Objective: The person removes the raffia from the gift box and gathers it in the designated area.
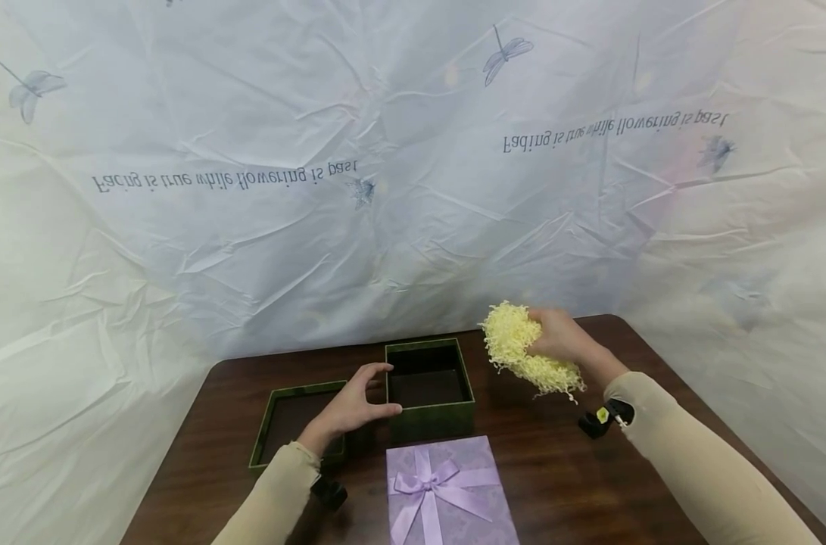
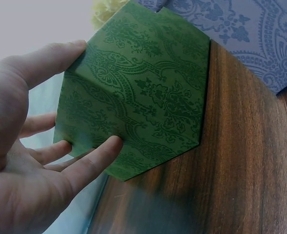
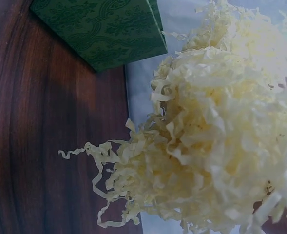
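An open dark green patterned box (image 1: pixel 429 390) (image 2: pixel 133 92) (image 3: pixel 102 29) stands on the brown wooden table (image 1: pixel 556 469). My left hand (image 1: pixel 358 401) (image 2: pixel 36 146) holds its left corner, thumb on one wall and fingers on the other. My right hand (image 1: pixel 556 337) grips a bundle of pale yellow shredded paper (image 1: pixel 522 352) (image 3: pixel 221 131) lifted just above the table, to the right of the box. The right hand itself is hidden behind the paper in the right wrist view.
The green box lid (image 1: pixel 293 424) lies upturned left of the box. A lilac gift box with a ribbon bow (image 1: pixel 447 492) (image 2: pixel 240 34) sits at the near edge. A crumpled white printed sheet (image 1: pixel 413 174) hangs behind the table.
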A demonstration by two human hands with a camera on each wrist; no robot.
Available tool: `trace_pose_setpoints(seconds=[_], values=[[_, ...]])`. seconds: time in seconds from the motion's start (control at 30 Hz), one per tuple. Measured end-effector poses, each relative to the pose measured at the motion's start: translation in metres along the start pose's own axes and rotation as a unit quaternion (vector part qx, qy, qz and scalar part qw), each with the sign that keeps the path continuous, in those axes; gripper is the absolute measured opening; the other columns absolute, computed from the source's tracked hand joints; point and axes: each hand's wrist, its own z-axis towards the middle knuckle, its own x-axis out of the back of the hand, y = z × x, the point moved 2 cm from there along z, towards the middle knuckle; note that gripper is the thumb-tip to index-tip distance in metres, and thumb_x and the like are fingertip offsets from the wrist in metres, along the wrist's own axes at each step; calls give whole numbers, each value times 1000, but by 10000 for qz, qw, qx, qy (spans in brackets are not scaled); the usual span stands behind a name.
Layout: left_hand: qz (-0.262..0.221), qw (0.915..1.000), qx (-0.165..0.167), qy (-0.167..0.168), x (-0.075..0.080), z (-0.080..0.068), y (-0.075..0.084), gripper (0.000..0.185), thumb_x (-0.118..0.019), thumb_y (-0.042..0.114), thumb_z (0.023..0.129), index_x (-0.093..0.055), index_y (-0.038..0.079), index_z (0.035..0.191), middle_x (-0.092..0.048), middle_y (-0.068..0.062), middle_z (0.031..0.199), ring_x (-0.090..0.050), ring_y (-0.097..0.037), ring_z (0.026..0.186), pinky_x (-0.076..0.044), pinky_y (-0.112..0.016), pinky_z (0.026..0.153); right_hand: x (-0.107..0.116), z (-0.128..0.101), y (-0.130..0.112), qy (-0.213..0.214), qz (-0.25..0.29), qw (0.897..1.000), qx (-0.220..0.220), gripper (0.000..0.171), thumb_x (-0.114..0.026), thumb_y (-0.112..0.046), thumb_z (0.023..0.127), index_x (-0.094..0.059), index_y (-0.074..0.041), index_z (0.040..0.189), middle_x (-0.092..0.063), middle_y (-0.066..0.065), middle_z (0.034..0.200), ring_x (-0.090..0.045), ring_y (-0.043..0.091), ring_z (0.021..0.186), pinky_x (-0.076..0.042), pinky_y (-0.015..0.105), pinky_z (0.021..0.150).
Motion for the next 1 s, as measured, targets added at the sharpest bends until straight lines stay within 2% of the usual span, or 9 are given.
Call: trace_pose_setpoints(seconds=[0.07,0.2,0.3,0.4,0.53,0.63,0.73,0.87,1.0], values=[[2,10000,0,3,0,0,0,70,-78,20,85,-42,7,144,-29,-23,152,-41,-47,132,-41,-60,104,-1,-1,2,17,-58,10000,1,82,-72,-5,76,-33,11,146,-36,34,147,-57,30,64,-46,30,55],[-21,10000,14,5,-1,0,-1,70,-78,19,85,-42,7,144,-29,-23,152,-40,-47,132,-40,-60,104,-3,-3,7,56,-305,9994,119,80,-74,-9,78,-36,12,144,-38,35,145,-59,45,105,-48,32,67],[-34,10000,23,8,-2,-1,-1,70,-78,20,85,-42,7,144,-29,-23,152,-40,-47,132,-40,-61,105,-3,-5,8,23,-335,9993,132,79,-74,-10,78,-36,13,143,-38,36,144,-65,35,80,-47,33,70],[-37,10000,27,20,-1,-1,0,70,-78,20,85,-42,7,144,-30,-22,152,-40,-47,132,-40,-61,104,-3,-6,9,-9,-299,9995,101,78,-73,-10,79,-35,13,144,-37,37,145,-49,17,50,-47,33,68],[-25,10000,31,7,-1,-1,1,69,-77,19,85,-43,7,143,-30,-22,152,-40,-47,132,-40,-61,104,-5,-7,12,-33,-316,9994,98,77,-72,-9,80,-35,13,144,-37,37,144,-45,12,47,-46,31,64],[-8,10000,23,-5,-1,-1,1,69,-77,18,85,-42,7,144,-29,-22,152,-40,-47,132,-40,-61,104,-6,-7,13,-45,-306,9995,81,77,-72,-8,80,-35,14,144,-37,37,144,-48,17,51,-45,30,62],[21,10000,17,-8,-1,0,0,69,-77,18,85,-42,7,144,-29,-22,153,-40,-46,132,-41,-60,104,-6,-9,14,-2,-349,9993,95,77,-74,-9,80,-36,14,143,-38,36,144,-64,34,81,-47,32,65],[15,10000,9,-9,-1,0,-1,69,-77,18,85,-42,7,144,-29,-22,152,-40,-46,132,-41,-59,104,-8,-11,16,25,-426,9991,74,77,-75,-11,80,-37,13,143,-40,35,143,-55,47,114,-49,35,70],[-59,10000,8,8,-1,-1,-1,69,-77,18,85,-42,7,144,-29,-22,152,-40,-47,133,-40,-60,104,-11,-12,19,-19,-420,9991,-65,78,-75,-12,81,-36,12,144,-40,35,143,-60,41,106,-47,33,65]])
